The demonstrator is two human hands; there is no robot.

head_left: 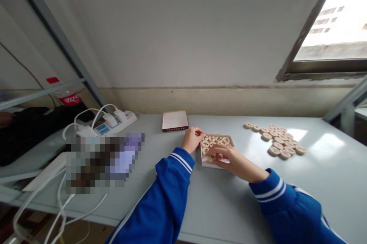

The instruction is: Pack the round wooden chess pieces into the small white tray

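A white box [211, 165] sits on the grey desk [223, 209], with round wooden pieces [212, 138] marked in dark characters lying in rows inside it. The left hand [191, 140] is at the box's far left corner, its fingertips touching the rim. The right hand [234, 160] reaches over the near part of the box, fingers bent down among the pieces and hiding some of them. Whether either grip is clamped on anything or slightly apart, I cannot tell from this view. To the right, well apart from the box, a loose cluster of reddish-marked pieces [266, 136] lies flat on the desk. A shallow red-sided lid [174, 120] rests beyond the left hand, near the wall [183, 45]. Farther left is a white power strip [130, 117] with plugged-in cables
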